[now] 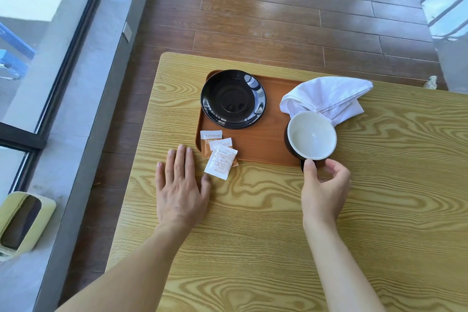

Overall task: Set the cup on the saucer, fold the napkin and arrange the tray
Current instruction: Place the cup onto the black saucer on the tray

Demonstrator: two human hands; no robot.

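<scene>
The right hand (325,186) pinches the handle of the cup (311,135) at the tray's (268,144) right edge. The left hand (181,185) lies flat on the surface (253,235), fingers (179,159) straight. The saucer (233,99) sits on the tray; the napkin (326,96) lies behind the cup.

You are looking down on a light wood-grain table (379,197) standing on a dark brown plank floor (291,7). To your left, a grey concrete sill (83,98) runs along a dark-framed window (63,45) admitting daylight.
</scene>
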